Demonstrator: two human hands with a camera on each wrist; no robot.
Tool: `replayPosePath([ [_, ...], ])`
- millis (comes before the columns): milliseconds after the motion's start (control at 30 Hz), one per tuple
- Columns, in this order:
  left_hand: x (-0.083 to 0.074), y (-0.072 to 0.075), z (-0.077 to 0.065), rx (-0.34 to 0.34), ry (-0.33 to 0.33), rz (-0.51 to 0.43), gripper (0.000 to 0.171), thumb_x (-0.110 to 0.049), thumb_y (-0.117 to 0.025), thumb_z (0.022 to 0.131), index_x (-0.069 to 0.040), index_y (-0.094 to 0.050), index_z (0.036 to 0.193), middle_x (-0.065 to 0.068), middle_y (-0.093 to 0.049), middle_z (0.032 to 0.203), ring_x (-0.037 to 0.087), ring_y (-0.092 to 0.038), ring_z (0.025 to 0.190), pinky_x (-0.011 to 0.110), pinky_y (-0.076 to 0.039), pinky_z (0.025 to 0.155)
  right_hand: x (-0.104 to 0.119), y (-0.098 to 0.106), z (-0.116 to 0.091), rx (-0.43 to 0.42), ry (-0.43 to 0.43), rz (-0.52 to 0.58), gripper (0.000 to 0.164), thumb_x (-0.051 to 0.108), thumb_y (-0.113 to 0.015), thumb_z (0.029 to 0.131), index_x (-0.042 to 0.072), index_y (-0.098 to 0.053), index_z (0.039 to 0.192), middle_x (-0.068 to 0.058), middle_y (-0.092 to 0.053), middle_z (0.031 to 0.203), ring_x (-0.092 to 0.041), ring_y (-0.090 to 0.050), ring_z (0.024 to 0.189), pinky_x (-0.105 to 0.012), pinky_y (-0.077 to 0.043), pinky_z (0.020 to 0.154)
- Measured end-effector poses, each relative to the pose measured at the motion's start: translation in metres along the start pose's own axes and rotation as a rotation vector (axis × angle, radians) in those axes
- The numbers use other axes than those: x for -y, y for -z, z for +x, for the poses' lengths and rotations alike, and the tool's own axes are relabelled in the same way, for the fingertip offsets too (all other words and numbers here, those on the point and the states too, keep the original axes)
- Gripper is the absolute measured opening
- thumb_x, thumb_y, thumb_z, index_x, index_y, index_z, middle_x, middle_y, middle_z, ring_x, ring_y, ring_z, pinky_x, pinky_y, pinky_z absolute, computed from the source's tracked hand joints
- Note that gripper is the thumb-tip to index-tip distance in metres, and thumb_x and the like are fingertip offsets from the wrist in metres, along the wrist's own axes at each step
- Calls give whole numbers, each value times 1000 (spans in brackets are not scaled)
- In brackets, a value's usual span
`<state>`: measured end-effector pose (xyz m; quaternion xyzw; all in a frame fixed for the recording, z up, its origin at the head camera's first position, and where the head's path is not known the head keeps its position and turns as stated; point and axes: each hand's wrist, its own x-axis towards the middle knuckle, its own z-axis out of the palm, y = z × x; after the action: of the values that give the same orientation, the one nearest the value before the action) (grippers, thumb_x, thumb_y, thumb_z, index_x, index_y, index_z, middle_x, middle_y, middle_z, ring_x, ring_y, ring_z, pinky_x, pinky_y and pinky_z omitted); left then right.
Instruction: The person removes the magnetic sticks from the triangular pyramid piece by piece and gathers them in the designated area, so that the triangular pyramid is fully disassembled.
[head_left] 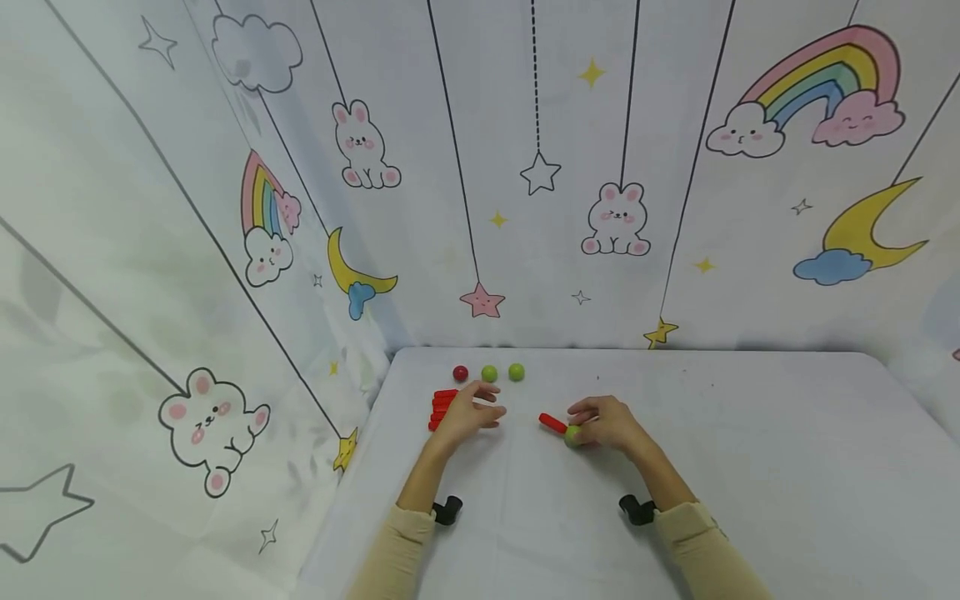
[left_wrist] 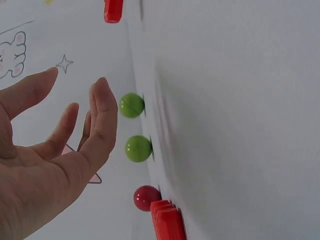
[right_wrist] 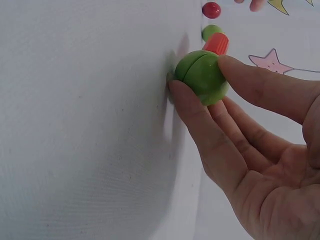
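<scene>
My right hand (head_left: 609, 423) pinches a green ball (right_wrist: 202, 80) between thumb and index finger, low over the white table. A red stick (head_left: 552, 423) lies with one end right at that ball, pointing away to the left. My left hand (head_left: 467, 415) holds nothing; its fingers are loosely bent and spread. Under and beside it is a row of red sticks (head_left: 442, 408), partly hidden by the hand. Beyond the left hand stand a red ball (head_left: 461, 373) and two green balls, one nearer the middle (head_left: 489, 373) and one to its right (head_left: 517, 372).
The white-covered table (head_left: 765, 467) reaches to a printed curtain (head_left: 570, 275) at the back and another on the left. Each wrist carries a small black camera mount, the left one (head_left: 448, 510) and the right one (head_left: 636, 510), close over the table.
</scene>
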<state>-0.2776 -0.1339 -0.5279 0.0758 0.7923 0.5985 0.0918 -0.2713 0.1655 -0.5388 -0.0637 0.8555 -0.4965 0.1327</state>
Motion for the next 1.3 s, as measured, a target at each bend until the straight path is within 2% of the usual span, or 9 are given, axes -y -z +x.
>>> replayPosePath([
  [200, 1, -21, 2, 61, 26, -19, 52, -16, -77, 96, 4, -54, 138, 28, -55, 137, 24, -68, 103, 39, -61, 87, 0, 0, 0, 42, 6, 31, 41, -1, -80, 83, 1, -71, 123, -6, -74, 102, -21, -68, 90, -34, -61, 75],
  [400, 3, -46, 7, 150, 86, -41, 55, -17, -78, 95, 3, -53, 140, 26, -56, 138, 24, -67, 105, 44, -60, 91, 3, -3, -2, 90, 17, -16, 39, -1, -82, 83, 3, -73, 121, -3, -73, 100, -21, -65, 93, -34, -60, 78],
  [500, 3, -54, 11, 186, 74, -32, 53, -14, -79, 94, 3, -54, 138, 25, -57, 136, 24, -68, 102, 44, -60, 90, 5, -4, -4, 111, 34, -23, 41, -4, -83, 81, 2, -73, 121, -3, -74, 101, -21, -66, 94, -35, -60, 79],
  [600, 2, -59, 16, 199, 46, 31, 49, -12, -79, 93, 0, -58, 135, 21, -62, 132, 21, -67, 100, 38, -60, 88, 6, -4, -6, 148, 61, -5, 44, -6, -83, 80, -1, -71, 122, -6, -74, 103, -23, -68, 95, -36, -60, 79],
  [767, 1, -62, 19, 193, 21, 77, 47, -9, -80, 89, -3, -62, 132, 19, -66, 126, 18, -66, 95, 32, -57, 81, 8, -5, -5, 192, 94, 17, 46, -7, -83, 79, -4, -70, 123, -9, -75, 105, -25, -70, 98, -36, -61, 78],
  [1000, 1, -57, 16, 190, 33, 86, 48, -5, -82, 85, -1, -64, 130, 19, -68, 119, 18, -67, 89, 31, -56, 79, 8, -7, -3, 175, 81, -5, 46, -5, -83, 79, -2, -70, 123, -6, -74, 104, -23, -68, 98, -36, -59, 78],
  [1300, 1, -49, 13, 80, 77, 129, 51, 1, -84, 82, -6, -65, 129, 18, -68, 119, 20, -63, 91, 30, -56, 75, 13, -9, -3, 152, 77, -58, 44, -5, -83, 78, -3, -71, 120, -6, -75, 103, -24, -68, 100, -36, -60, 76],
])
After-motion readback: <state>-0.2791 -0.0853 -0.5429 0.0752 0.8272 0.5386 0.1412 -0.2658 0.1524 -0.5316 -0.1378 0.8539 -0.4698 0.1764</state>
